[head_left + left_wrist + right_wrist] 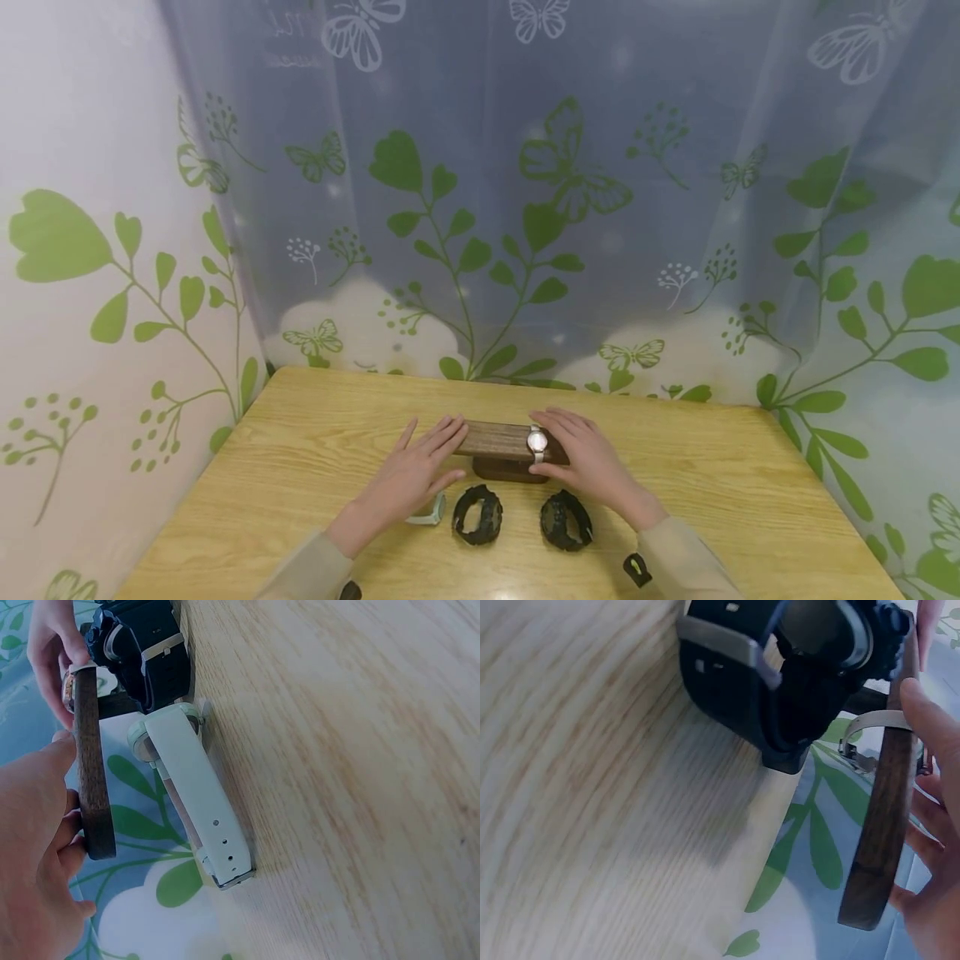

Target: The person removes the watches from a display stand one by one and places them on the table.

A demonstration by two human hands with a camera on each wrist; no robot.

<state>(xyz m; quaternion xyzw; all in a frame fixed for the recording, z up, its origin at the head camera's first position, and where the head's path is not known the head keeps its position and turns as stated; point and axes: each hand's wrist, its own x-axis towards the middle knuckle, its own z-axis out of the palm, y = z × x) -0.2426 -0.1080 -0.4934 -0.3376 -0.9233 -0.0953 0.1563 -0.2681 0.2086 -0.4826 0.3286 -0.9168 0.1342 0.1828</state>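
A dark wooden watch stand (495,439) with a raised bar stands mid-table. My left hand (408,475) rests at the bar's left end, its fingers extended, the thumb apart in front. A small silver wristwatch (537,442) with a round pale face sits on the bar, right of centre. Around that watch my right hand (592,462) holds on, thumb at the front by the strap, fingers at the back. In the right wrist view, its pale strap (885,720) loops over the bar with the clasp hanging; the fingers behind the bar are partly hidden.
Two chunky black watches (477,515) (567,520) stand on the table in front of the stand. A mint-green watch (199,787) with a buckled strap lies beside them, partly under my left hand. A patterned curtain (480,208) hangs behind the wooden table (750,500).
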